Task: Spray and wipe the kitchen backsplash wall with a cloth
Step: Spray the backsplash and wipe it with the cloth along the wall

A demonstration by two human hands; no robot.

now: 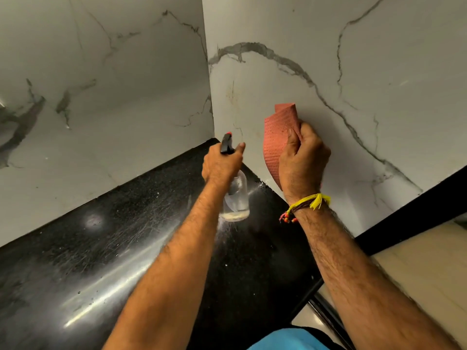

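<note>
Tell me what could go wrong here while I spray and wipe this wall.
The bottle is aimed into the corner, so spray may drift onto the black counter, which already looks streaked. The cloth is curled up in the right hand, not flat on the wall, so wiping may leave smears.

Glossy black countertop point(106, 251); beige floor point(424, 269)

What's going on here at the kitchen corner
A person is cleaning the marble-look backsplash wall where it meets a black countertop. The left hand holds a clear spray bottle, its nozzle aimed at the corner of the wall. The right hand grips a folded pink cloth, raised close to the wall; contact can't be confirmed.
</note>
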